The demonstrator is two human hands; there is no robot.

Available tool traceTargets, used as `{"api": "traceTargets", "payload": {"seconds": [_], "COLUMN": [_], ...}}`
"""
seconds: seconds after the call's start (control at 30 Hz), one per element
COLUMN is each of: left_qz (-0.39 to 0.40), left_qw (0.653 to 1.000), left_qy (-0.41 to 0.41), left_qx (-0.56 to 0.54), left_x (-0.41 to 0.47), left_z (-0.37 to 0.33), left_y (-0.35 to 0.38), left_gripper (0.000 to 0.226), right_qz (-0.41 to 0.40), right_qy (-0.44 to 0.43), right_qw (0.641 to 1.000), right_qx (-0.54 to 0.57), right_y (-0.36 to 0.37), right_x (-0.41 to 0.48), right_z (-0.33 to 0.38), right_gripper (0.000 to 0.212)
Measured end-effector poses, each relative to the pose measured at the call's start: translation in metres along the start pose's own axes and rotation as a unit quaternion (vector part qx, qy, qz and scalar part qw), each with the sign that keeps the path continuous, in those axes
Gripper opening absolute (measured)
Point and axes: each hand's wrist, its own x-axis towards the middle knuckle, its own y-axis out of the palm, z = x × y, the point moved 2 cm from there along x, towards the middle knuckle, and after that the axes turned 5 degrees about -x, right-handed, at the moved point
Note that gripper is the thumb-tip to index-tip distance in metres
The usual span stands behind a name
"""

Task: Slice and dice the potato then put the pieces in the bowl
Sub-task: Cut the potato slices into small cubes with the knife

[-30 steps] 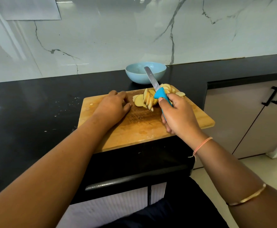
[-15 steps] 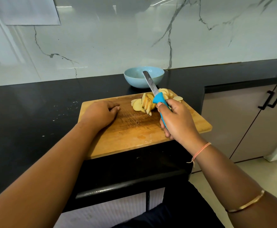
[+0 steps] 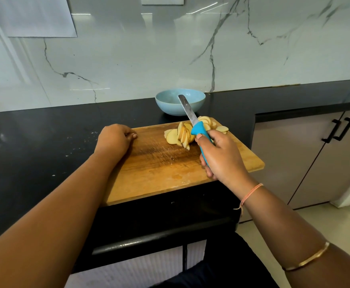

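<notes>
A pile of thin potato slices (image 3: 182, 135) lies at the far right of the wooden cutting board (image 3: 159, 167). My right hand (image 3: 222, 156) grips the blue handle of a knife (image 3: 199, 132), whose blade points up and away over the slices toward the light blue bowl (image 3: 170, 103). The bowl stands just behind the board, and nothing shows inside it. My left hand (image 3: 114, 140) rests at the board's far left corner with its fingers curled under, holding nothing, well apart from the slices.
The board sits on a black counter (image 3: 35, 146) with small white crumbs to its left. A marble wall rises behind. Grey cabinet doors with black handles (image 3: 339, 129) stand at the right, beyond the counter's front edge.
My left hand has slid left along the board, away from the potato slices. My right hand and the knife have stayed by the slices.
</notes>
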Motion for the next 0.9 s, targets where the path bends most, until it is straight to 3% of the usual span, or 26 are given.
{"api": "traceTargets", "payload": {"seconds": [0.13,0.23,0.53,0.67,0.9], "left_qz": [-0.066,-0.083,0.020,0.011,0.011], "left_qw": [0.997,0.991,0.999,0.992,0.973], "left_qy": [0.044,0.101,0.021,0.000,-0.016], "left_qx": [-0.007,0.003,0.014,-0.122,-0.230], "left_x": [-0.007,-0.011,-0.007,-0.010,-0.020], "left_z": [-0.015,-0.031,-0.066,-0.068,-0.061], "left_y": [-0.002,-0.001,0.039,0.036,0.027], "left_gripper": [0.041,0.031,0.028,0.011,0.016], "right_qz": [0.002,0.009,0.013,0.014,0.011], "right_qy": [0.009,0.017,0.023,0.017,0.017], "right_qw": [1.000,0.999,0.999,0.999,0.999], "right_qx": [0.016,0.032,0.040,0.042,0.047], "right_y": [-0.001,-0.002,-0.002,-0.002,-0.003], "right_x": [-0.001,-0.001,-0.001,-0.001,-0.002], "right_z": [0.001,0.002,0.002,0.002,0.002], "right_gripper": [0.021,0.020,0.018,0.016,0.018]}}
